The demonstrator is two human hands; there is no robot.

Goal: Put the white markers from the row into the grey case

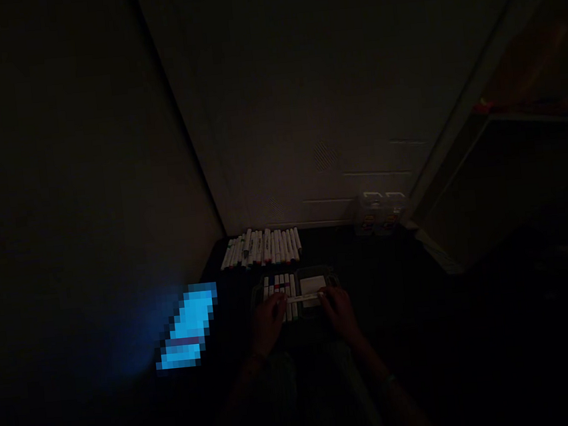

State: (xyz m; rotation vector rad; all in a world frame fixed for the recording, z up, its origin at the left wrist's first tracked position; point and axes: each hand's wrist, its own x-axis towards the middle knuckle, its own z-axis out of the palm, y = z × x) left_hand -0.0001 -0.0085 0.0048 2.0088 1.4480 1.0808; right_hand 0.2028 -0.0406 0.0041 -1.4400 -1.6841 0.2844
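A white marker (302, 298) lies crosswise between my two hands, over an open clear case (334, 276). My left hand (270, 318) is closed on the marker's left end, and my right hand (340, 309) pinches its right end. Beneath them, several white markers (278, 282) with coloured bands stand side by side in the case's left half. A white card or paper (313, 284) shows in the right half. The light is very dim, so fine finger detail is hard to make out.
Behind the case, a row of white markers (267, 247) lies on the dark tabletop (340, 244). Two clear cases with handles (383, 213) stand at the back right against the wall (274, 107). A blurred, glowing blue screen (189, 326) is at the left.
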